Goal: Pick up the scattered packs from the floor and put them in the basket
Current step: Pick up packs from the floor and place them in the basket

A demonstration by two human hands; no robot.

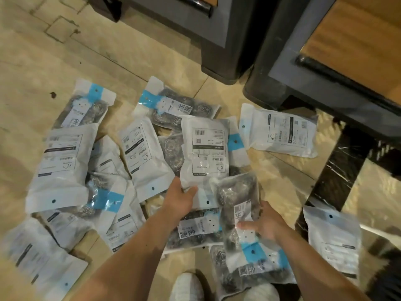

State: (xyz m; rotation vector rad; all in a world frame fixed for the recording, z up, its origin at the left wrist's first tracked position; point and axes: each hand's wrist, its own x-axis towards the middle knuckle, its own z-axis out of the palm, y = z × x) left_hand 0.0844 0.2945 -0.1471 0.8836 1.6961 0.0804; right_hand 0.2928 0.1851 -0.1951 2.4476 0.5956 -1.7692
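Several white and blue packs of steel scourers lie scattered on the tiled floor (134, 51). My left hand (179, 199) grips the lower edge of a white pack (205, 148) with its label side up, in the middle of the pile. My right hand (263, 224) holds a clear-fronted pack (237, 205) showing dark scourers, thumb across its front. Other packs lie at the far left (61, 161), at the upper right (280, 131) and at the right (334, 240). No basket is in view.
Two dark grey cabinets (217, 33) with black bases stand at the top, one (303, 68) at the upper right. A black marbled strip (338, 168) crosses the floor at the right. My white shoes (187, 287) are at the bottom edge.
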